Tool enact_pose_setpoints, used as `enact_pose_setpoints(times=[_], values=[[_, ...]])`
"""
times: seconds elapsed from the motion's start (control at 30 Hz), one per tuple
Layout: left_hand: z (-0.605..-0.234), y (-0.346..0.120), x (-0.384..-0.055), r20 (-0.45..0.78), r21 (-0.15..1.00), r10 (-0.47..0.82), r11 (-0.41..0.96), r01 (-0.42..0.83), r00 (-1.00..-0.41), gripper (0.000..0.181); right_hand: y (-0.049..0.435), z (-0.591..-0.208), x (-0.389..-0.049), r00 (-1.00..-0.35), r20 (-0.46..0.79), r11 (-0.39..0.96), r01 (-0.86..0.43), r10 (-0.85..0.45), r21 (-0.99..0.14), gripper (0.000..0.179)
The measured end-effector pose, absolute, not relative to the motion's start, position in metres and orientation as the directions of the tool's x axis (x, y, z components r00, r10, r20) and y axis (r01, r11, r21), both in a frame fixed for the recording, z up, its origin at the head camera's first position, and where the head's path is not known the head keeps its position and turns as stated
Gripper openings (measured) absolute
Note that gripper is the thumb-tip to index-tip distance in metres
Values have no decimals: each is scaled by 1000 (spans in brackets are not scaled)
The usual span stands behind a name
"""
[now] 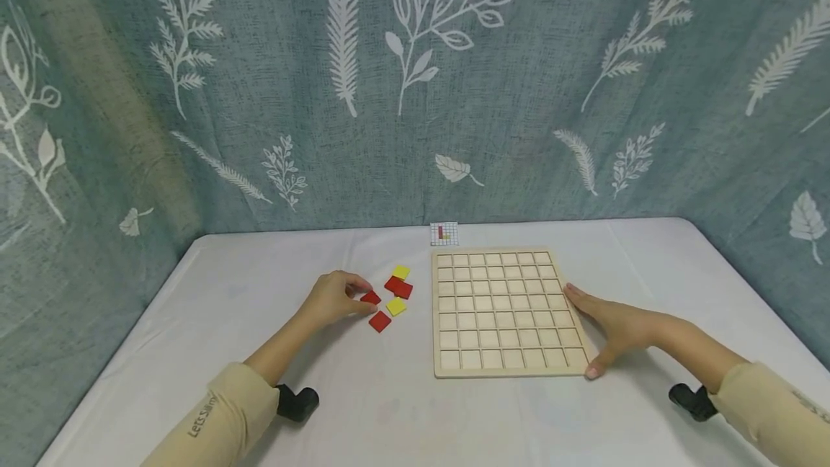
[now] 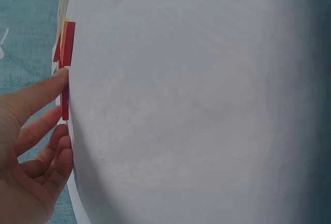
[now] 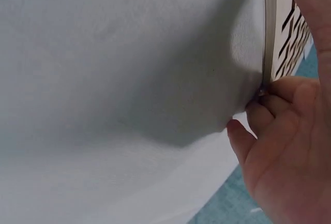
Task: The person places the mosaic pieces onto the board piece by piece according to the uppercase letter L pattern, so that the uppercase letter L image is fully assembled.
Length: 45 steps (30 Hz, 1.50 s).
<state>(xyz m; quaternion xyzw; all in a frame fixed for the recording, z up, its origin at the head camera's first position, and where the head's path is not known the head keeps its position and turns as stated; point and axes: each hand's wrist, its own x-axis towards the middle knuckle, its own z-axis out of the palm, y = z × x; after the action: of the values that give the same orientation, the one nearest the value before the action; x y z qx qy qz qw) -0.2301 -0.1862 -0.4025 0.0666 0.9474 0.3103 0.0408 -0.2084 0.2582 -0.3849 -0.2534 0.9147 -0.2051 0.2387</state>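
Cloth (image 1: 382,406), left hand (image 1: 332,299) pinching red tile (image 1: 371,298), right hand (image 1: 620,324) touching seemingly wooden grid (image 1: 503,302)

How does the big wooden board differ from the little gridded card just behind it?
The wooden board is far larger than the card. The board's squares all look plain pale wood, while the card shows red and yellow patches on white. The right hand touches the board's edge; no hand touches the card. Both carry a grid of squares.

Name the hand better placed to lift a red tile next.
Likely the left hand: it seems to pinch a red tile, while the right hand touches the grid board on the side away from that tile.
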Motion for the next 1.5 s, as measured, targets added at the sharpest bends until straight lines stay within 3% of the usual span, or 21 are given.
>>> enact_pose_setpoints(times=[0.4, 0.67, 0.83, 1.5], values=[[-406, -187, -227, -45, 597, 148, 797, 93, -988, 27, 260, -383, -210, -723, -371, 788, -393, -583, -474, 131], [-408, -190, -233, -27, 638, 259, 748, 183, -965, 24, 263, -385, -204, -740, -372, 810, -395, -560, -434, 133], [-407, -192, -235, -60, 656, 258, 738, 157, -964, 24, 265, -389, -204, -735, -364, 799, -399, -572, -451, 134], [-382, -180, -238, 13, 697, 246, 693, 185, -969, 28, 259, -384, -217, -725, -363, 797, -430, -585, -425, 135]])
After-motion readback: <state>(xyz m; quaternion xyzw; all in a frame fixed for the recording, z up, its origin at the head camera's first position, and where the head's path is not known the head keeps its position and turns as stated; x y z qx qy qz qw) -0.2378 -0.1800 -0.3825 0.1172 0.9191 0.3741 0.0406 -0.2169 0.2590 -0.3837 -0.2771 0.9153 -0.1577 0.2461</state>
